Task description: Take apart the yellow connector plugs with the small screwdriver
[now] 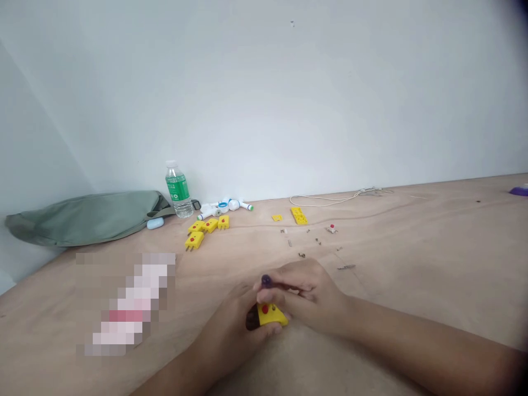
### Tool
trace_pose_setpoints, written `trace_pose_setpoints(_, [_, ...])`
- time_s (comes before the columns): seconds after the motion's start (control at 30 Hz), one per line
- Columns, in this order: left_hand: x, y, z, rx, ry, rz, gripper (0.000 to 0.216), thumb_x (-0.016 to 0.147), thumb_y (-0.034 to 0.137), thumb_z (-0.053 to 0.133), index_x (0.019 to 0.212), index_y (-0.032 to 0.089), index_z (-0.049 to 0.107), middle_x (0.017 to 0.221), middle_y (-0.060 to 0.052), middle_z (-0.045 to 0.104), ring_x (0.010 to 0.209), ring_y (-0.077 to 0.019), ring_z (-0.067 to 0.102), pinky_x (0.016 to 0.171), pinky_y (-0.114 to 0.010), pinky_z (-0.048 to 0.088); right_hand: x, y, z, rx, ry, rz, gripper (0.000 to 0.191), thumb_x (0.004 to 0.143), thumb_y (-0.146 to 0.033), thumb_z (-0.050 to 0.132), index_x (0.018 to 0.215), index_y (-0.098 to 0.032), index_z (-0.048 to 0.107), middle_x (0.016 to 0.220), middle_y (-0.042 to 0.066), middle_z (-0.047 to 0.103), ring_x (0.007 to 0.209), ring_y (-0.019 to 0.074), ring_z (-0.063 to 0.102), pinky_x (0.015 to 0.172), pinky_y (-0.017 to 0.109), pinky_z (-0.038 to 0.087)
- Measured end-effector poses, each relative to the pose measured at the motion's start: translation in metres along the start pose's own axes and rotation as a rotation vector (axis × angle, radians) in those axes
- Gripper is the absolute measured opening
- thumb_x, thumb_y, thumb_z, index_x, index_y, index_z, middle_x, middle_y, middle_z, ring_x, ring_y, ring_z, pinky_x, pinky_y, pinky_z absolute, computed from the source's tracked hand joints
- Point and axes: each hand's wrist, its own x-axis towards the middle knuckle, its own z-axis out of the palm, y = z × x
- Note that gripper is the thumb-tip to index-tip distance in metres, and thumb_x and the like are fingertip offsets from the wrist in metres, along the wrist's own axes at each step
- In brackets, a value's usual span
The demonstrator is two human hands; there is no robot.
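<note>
Plain pale wall (264,110) behind a wood-grained tabletop (412,286). Far left of the fingers: a grey-green fabric bag (94,220); nearer, a pixelated patch (132,308). Beyond the fingers, to their left: a light-blue oval case (155,223), a green-labelled water bottle (179,192), 4 yellow 2-pin plugs (194,240) with red buttons, and white plastic pieces (234,204). Left hand (235,311): fingers clamped on a yellow plug housing (274,314) with a red button (265,309), low between the 2 hands. Right hand (307,291): thumb and forefinger together on a purple-ended tool (266,281) above the housing; its lower end is hidden. Straight beyond the right fingers: a small yellow plate (276,218), a hollow yellow shell (299,215) and metal fragments (302,254). Beyond and to their right: a white cord (325,202), a red-buttoned switch (332,229) and a thin metal strip (346,267). Far right of the fingers: a purple object (520,190), cut by the frame.
</note>
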Motion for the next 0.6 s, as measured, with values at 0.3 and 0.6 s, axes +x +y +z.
trace_pose_setpoints(0.3, [0.000, -0.003, 0.001, 0.037, -0.022, -0.039, 0.018, 0.073, 0.028, 0.064, 0.085, 0.019, 0.054, 0.094, -0.003, 0.058, 0.082, -0.0179, 0.055, 0.068, -0.025, 0.045, 0.009, 0.016, -0.018, 0.229, -0.158, 0.139, 0.032, 0.093, -0.039, 0.035, 0.089, -0.014, 0.055, 0.071, 0.000, 0.048, 0.063, 0.0083, 0.045, 0.060, 0.022, 0.040])
trace_pose_setpoints(0.6, [0.001, -0.004, 0.002, -0.014, -0.026, -0.022, 0.020, 0.073, 0.028, 0.063, 0.087, 0.018, 0.053, 0.090, -0.002, 0.057, 0.074, -0.0147, 0.054, 0.062, -0.022, 0.044, -0.005, 0.014, 0.002, 0.189, 0.279, -0.040, 0.017, 0.082, -0.027, 0.059, 0.096, -0.021, 0.051, 0.076, 0.001, 0.059, 0.068, 0.0107, 0.057, 0.054, 0.021, 0.043])
